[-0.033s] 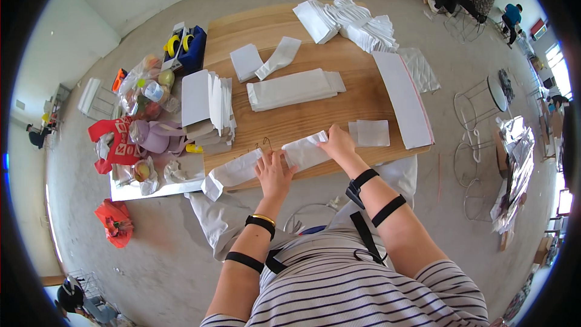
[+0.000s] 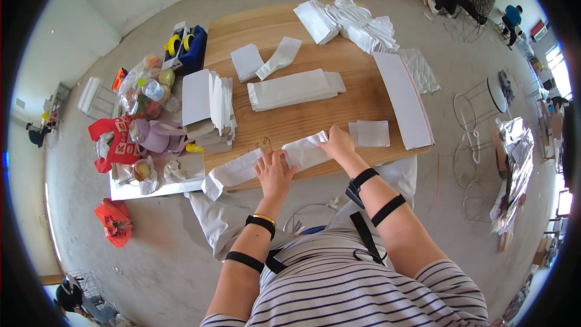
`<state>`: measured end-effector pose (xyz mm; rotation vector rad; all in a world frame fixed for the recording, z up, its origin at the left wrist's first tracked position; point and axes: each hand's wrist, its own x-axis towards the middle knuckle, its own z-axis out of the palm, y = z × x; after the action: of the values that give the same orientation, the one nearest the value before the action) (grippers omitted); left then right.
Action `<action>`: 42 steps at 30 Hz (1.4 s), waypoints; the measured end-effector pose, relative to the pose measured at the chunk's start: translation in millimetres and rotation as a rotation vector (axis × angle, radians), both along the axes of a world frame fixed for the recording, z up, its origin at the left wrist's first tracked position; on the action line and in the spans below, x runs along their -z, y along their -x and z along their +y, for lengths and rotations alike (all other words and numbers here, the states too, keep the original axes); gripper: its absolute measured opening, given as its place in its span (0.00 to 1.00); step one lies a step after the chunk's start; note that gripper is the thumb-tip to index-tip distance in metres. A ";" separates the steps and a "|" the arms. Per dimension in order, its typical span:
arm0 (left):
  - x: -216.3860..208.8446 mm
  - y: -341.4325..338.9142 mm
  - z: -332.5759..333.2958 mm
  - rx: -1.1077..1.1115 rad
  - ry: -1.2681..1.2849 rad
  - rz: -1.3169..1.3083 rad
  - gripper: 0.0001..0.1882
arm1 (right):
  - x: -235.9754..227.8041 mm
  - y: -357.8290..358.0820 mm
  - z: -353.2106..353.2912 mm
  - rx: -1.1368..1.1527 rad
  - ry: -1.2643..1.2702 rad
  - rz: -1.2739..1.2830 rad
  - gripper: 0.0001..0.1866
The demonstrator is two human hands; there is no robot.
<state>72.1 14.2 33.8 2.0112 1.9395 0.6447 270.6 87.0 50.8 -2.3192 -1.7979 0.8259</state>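
Pressing down on a long white cloth (image 2: 266, 160) at the near edge of the wooden bench (image 2: 302, 118), we have both hands on it: our left hand (image 2: 273, 172) lies flat with fingers spread over the cloth's middle, and our right hand (image 2: 339, 143) pinches the cloth's right end between fingers and thumb. The cloth lies along the front edge of the bench, its left end hanging just over the corner. Just beside our right hand lies a small white square (image 2: 370, 134), and beyond it a long white folded sheet (image 2: 404, 100) runs along the right edge of the bench. Farther back lies a folded white bundle (image 2: 293, 89), with two smaller white pieces (image 2: 266, 60) behind it and a heap of white folded cloths (image 2: 348, 21) at the far end. On the left side of the bench stands a stack of folded white pieces (image 2: 209, 106). A red bag (image 2: 113, 221) lies on the floor to our left.
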 end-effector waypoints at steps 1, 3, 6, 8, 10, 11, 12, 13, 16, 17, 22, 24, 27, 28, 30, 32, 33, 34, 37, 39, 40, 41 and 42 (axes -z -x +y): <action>0.7 0.8 -0.6 -0.012 0.005 0.011 0.33 | -4.4 1.4 1.5 -0.007 -0.002 -0.003 0.31; 1.4 1.1 -1.5 -0.022 -0.001 0.003 0.34 | -10.8 1.4 3.3 -0.050 0.100 0.030 0.31; 1.6 0.2 -1.9 -0.030 -0.009 -0.007 0.36 | 4.5 0.8 1.6 -0.051 -0.066 -0.039 0.28; 1.9 0.2 -2.1 -0.035 -0.010 -0.009 0.37 | 15.3 0.8 -2.0 -0.019 -0.128 -0.017 0.27; 3.1 0.0 -1.4 -0.039 -0.012 0.010 0.39 | 27.3 -4.5 -0.2 0.014 -0.193 0.005 0.26; 3.7 -2.6 0.5 -0.037 -0.017 0.004 0.39 | 33.1 -13.9 1.5 0.031 -0.136 0.078 0.26; 5.7 -1.2 0.3 -0.046 -0.004 0.025 0.40 | 28.3 -10.3 2.4 0.034 -0.073 0.157 0.25; 7.6 1.0 -0.6 -0.056 0.010 0.046 0.41 | 23.7 -6.2 2.5 0.021 -0.073 0.158 0.25; 8.5 4.5 -3.0 -0.053 -0.008 0.067 0.43 | 14.9 -3.0 1.5 0.033 0.091 0.251 0.23; 8.2 4.2 -3.3 -0.059 -0.010 0.065 0.43 | 14.3 -0.3 0.0 0.016 0.021 0.226 0.24; 5.0 0.5 -2.3 -0.047 -0.027 0.041 0.46 | 26.6 -8.2 4.0 0.027 0.026 0.365 0.23; 3.6 0.2 -2.2 -0.046 -0.020 0.008 0.46 | 23.9 -11.5 4.4 0.099 0.197 0.607 0.22; 1.1 -0.7 -1.3 -0.047 -0.010 -0.069 0.47 | 11.5 -10.6 -2.6 0.147 0.148 0.708 0.23; 2.0 1.1 -1.1 -0.055 -0.010 -0.113 0.48 | 1.3 -6.8 -3.9 0.140 0.151 0.711 0.23; 8.8 -0.5 6.5 -0.085 -0.039 -0.350 0.47 | -16.2 -2.1 -6.1 0.102 0.191 0.727 0.25; 12.9 3.6 12.5 -0.113 -0.074 -0.585 0.46 | -25.5 1.9 -9.2 0.082 0.198 0.843 0.25; -1.2 -3.4 18.9 -0.108 0.108 -0.960 0.42 | -26.7 -6.4 -11.7 0.091 0.199 0.948 0.25; -12.8 -5.6 22.4 -0.111 0.296 -1.324 0.39 | -30.6 -9.2 -13.2 0.096 0.196 0.950 0.25; -33.9 2.5 24.5 -0.198 0.690 -1.507 0.26 | -38.5 -15.8 -19.2 0.116 0.205 1.111 0.25; -30.0 4.9 23.8 -0.182 0.716 -1.468 0.22 | -40.2 -17.5 -23.4 0.113 0.189 1.124 0.27; -26.8 6.6 22.5 -0.170 0.737 -1.433 0.18 | -39.7 -16.7 -26.3 0.113 0.188 1.129 0.27; -23.5 7.2 21.1 -0.169 0.736 -1.427 0.18 | -39.0 -15.9 -30.0 0.152 0.218 1.136 0.27; -19.0 5.4 19.9 -0.176 0.711 -1.376 0.17 | -36.7 -17.4 -32.7 0.194 0.248 1.141 0.27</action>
<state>66.8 34.1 52.9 0.5731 1.1466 0.8530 288.0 54.3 87.5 -1.4516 -0.9672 1.8601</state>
